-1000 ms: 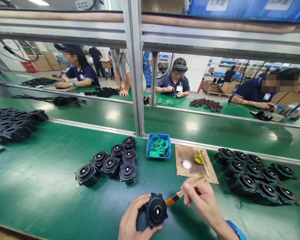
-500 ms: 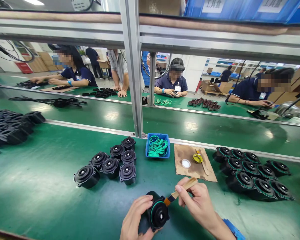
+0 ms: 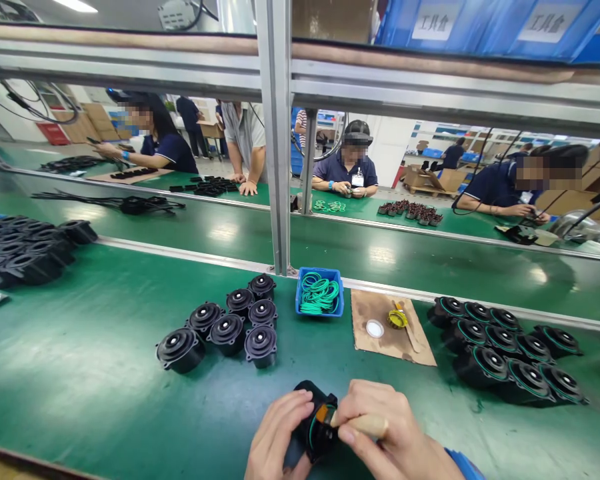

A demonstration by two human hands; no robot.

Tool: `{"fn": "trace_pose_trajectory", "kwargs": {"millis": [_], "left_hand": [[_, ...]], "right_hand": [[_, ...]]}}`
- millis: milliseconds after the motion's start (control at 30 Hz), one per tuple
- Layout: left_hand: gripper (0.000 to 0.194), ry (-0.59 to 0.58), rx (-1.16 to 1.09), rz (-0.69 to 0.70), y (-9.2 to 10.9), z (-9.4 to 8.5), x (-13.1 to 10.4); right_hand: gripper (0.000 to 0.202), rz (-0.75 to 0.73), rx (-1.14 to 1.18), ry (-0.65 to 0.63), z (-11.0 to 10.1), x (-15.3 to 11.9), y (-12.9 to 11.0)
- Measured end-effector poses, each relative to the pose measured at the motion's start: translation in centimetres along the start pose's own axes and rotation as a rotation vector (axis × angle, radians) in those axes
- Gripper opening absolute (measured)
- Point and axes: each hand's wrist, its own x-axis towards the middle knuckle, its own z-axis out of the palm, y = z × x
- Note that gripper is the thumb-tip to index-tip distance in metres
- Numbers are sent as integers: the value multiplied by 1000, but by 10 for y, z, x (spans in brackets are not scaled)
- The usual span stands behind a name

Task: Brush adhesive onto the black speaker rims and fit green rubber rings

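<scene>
My left hand (image 3: 279, 433) is wrapped round a black round housing (image 3: 307, 390) and holds it tilted over the green table. A green ring (image 3: 314, 427) lies round the housing's top face, partly covered by my fingers and the brush. In my right hand (image 3: 380, 420) is a small brush (image 3: 365, 425) with a wooden handle, gripped near its ferrule. Its orange-brown bristles touch the top of the housing beside the ring. Ahead stands a blue bin (image 3: 319, 313) full of loose green rings (image 3: 320, 292).
Housings without green rings (image 3: 226, 332) stand ahead to the left, ringed ones (image 3: 525, 377) to the right. Cardboard (image 3: 370, 303) carries a yellow-rimmed pot (image 3: 397, 320), another brush (image 3: 413, 339) and a white lid (image 3: 375, 329). A metal post (image 3: 280, 200) rises behind; co-workers sit beyond.
My right hand has moved left and turned, bringing the brush from the housing's side edge over its top. The housing is tilted a little differently in my left hand.
</scene>
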Motion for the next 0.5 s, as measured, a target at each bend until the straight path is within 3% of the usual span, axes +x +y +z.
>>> {"fn": "trace_pose_trajectory", "kwargs": {"millis": [200,500], "left_hand": [[35,-6,-13,44,-3,2,-4],[34,23,-31,32,0,2,-2]], "right_hand": [[21,-66,-35,8,1,-1,-6],[16,20,-169,218,-7,-3,11]]}}
